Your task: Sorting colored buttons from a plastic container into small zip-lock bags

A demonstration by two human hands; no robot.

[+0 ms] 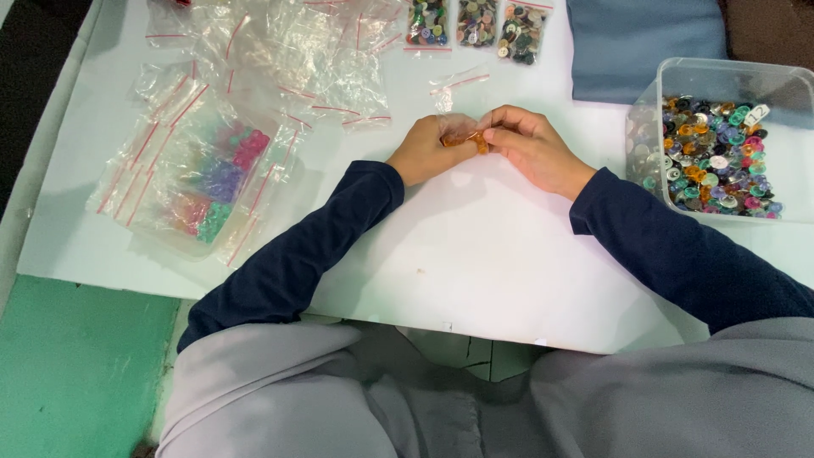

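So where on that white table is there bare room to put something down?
Bare white table lies between the sleeves, from the hands to the near edge. Crowded: empty bags at the top, a bagged tub on the left, the button tub on the right.

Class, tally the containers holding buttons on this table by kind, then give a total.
Small filled zip bags at the top edge: 3
Clear plastic tub of mixed buttons: 1
Clear box of coloured buttons under empty bags: 1
Total: 5

Left hand (426,151) and right hand (530,146): fingertips meeting, fingers curled and pinched, dark-sleeved forearms angled inward over the white table (475,263).
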